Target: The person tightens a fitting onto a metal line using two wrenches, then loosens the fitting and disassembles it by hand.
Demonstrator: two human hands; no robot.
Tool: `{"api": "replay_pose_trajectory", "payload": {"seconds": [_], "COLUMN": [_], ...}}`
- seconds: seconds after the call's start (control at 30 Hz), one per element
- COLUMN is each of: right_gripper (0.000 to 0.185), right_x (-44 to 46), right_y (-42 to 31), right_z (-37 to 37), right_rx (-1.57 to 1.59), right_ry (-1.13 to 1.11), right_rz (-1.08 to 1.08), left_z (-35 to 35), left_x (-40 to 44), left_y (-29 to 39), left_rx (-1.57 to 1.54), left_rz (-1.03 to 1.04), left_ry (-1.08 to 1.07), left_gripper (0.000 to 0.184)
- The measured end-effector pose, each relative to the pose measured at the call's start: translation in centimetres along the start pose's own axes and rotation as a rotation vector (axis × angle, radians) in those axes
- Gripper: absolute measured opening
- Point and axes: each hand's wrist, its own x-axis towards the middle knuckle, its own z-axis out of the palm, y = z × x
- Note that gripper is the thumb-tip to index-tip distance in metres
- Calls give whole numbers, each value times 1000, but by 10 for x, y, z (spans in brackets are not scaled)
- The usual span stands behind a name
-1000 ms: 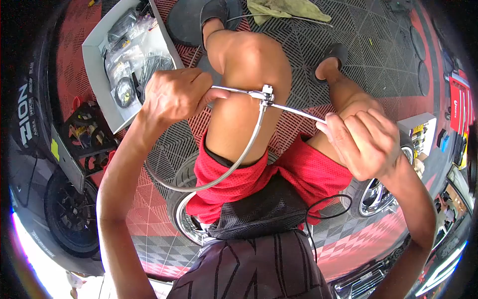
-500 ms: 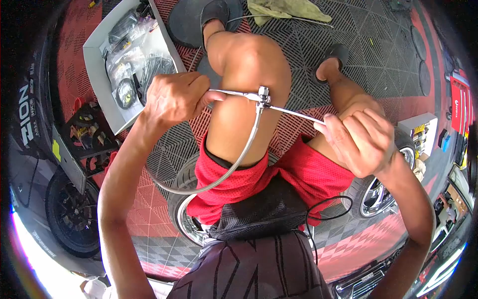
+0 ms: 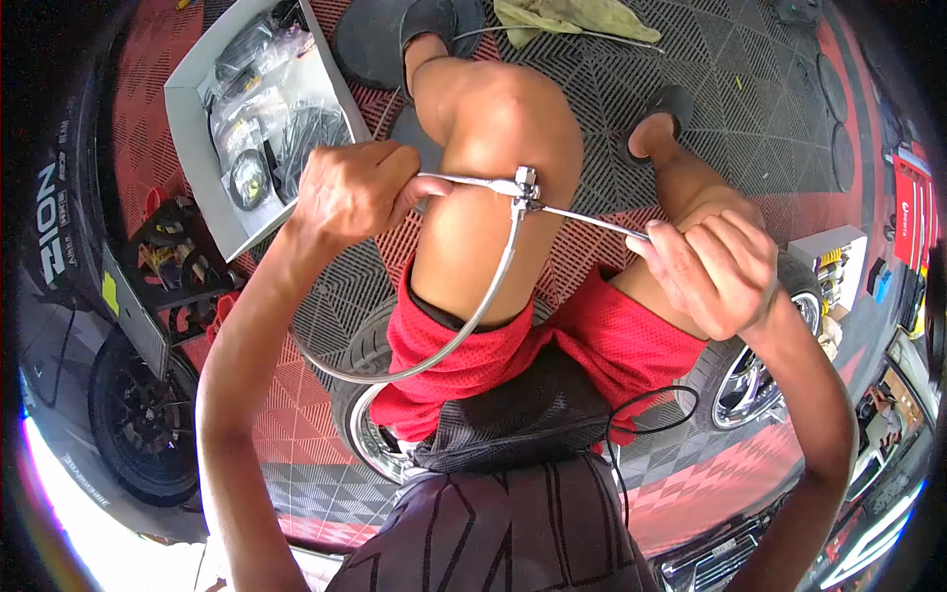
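Note:
Above the knee, a small metal fitting (image 3: pixel 526 184) sits at the end of a braided hose (image 3: pixel 490 291), which curves down and left in a loop. My left hand (image 3: pixel 347 192) is closed round a silver wrench (image 3: pixel 469 181) whose head meets the fitting from the left. Closed on a second wrench (image 3: pixel 592 219), my right hand (image 3: pixel 718 271) is at the right; that wrench's far end meets the fitting just below the first. The hose's lower left end passes out of sight behind my left forearm.
A white box (image 3: pixel 202 173) of bagged parts lies upper left, above a black tool tray (image 3: pixel 138 316). A green cloth (image 3: pixel 577 20) is on the tiled floor. Wheels (image 3: pixel 755 380) stand beside the seat, and a parts box (image 3: pixel 827 244) lies right.
The fitting has turned slightly between the wrenches. My right hand and its wrench have shifted a little; both hands keep their hold.

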Motion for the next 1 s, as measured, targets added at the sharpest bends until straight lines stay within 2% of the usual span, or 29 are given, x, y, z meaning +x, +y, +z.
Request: {"api": "replay_pose_trajectory", "payload": {"seconds": [0.27, 0.43, 0.5, 0.53, 0.57, 0.63, 0.7, 0.77, 0.83, 1.0], "right_gripper": [21, 19, 17, 17, 16, 14, 21, 21, 11, 10], "right_x": [-11, 4, 15, 24, 34, 48, 58, 56, 51, 38], "right_y": [5, 9, 6, 4, 0, -8, -12, -14, -10, -9], "right_z": [16, 8, -6, -14, -23, -36, -44, -41, -36, -25], "right_rx": [16, -11, 6, 8, -20, -50, -87, -94, -152, -87], "right_ry": [64, -9, -127, -126, -199, -274, -402, -399, -297, -226], "right_rz": [-4, -24, -9, -10, 8, 30, 25, 35, -28, -25], "left_z": [12, 2, -13, -26, -38, -53, -58, -58, -47, -26], "left_x": [-8, -12, -7, -5, -1, 8, 13, 14, 8, 3], "left_y": [-3, -7, -2, 0, 2, 9, 12, 11, 5, 1], "left_rx": [-49, -83, -48, -38, -37, 89, 131, 193, 170, 117], "left_rz": [-37, -57, -49, -51, -54, -54, -50, 13, 8, 11], "left_ry": [9, -22, -36, -139, -142, -202, -174, -116, -101, -52], "left_gripper": [44, 43, 41, 36, 36, 37, 38, 43, 43, 44]}}
